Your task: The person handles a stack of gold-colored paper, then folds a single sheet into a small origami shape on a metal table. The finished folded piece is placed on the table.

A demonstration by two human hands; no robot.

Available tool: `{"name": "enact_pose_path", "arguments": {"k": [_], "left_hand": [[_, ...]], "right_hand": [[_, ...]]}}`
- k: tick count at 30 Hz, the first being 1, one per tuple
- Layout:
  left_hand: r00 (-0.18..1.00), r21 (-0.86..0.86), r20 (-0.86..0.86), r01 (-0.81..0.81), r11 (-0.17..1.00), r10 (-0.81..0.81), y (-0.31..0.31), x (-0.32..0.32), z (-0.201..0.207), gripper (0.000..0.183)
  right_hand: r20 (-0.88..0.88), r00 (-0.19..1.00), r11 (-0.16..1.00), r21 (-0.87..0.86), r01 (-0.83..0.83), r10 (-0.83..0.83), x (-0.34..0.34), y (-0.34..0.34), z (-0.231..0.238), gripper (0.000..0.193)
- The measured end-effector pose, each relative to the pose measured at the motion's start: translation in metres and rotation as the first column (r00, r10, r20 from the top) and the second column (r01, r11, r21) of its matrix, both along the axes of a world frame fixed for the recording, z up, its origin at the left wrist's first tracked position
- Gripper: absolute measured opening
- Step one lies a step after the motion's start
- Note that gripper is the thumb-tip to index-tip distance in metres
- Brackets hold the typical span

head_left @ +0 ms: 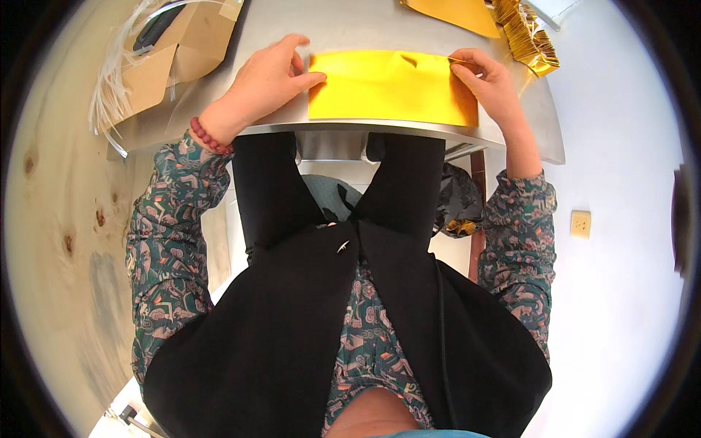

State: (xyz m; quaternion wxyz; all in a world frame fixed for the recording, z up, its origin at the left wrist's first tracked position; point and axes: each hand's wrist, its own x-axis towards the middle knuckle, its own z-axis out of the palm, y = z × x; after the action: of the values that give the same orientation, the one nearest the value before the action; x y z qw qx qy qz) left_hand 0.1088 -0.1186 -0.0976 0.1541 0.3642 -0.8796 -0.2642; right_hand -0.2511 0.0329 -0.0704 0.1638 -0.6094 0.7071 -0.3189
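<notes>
A shiny yellow-gold foil sheet (391,91) lies along the near edge of the metal table, with a small dent near its top edge. At the sheet's upper right corner, my right hand (488,82) pinches it between thumb and fingers. My left hand (266,79) is by the left end, its thumb tip touching the sheet's left edge. The fingers of that hand are spread apart, and the index finger points up past the corner. A dark red bead bracelet circles my left wrist.
Bent gold foil strips (529,40) stand at the table's far right beside a flat gold sheet (456,13). An open cardboard box (201,47) with white plastic strips (113,80) is at left. Below the table hangs a black bag (460,197). A wall outlet (580,224) is at right.
</notes>
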Motion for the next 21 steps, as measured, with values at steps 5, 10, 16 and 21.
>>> {"name": "enact_pose_path", "arguments": {"k": [5,10,16,21], "left_hand": [[0.939,-0.516,-0.158,0.185,0.836,-0.305,-0.005,-0.002,-0.024,0.042],[0.925,-0.504,-0.055,0.3,0.81,-0.377,-0.005,0.0,-0.032,0.029],[0.927,-0.437,0.002,0.337,0.834,-0.375,0.002,0.008,-0.023,0.05],[0.932,-0.438,0.044,0.343,0.831,-0.361,0.002,0.009,-0.019,0.056]], "right_hand": [[-0.116,0.991,0.996,-0.076,0.052,-0.061,-0.002,-0.003,-0.02,0.021],[-0.428,0.895,0.973,-0.231,0.027,-0.126,0.007,0.0,-0.026,0.024],[-0.542,0.836,0.905,-0.392,-0.163,-0.084,0.027,0.013,-0.02,0.019],[-0.474,0.88,0.966,-0.225,-0.126,0.005,0.035,0.021,-0.018,0.016]]}}
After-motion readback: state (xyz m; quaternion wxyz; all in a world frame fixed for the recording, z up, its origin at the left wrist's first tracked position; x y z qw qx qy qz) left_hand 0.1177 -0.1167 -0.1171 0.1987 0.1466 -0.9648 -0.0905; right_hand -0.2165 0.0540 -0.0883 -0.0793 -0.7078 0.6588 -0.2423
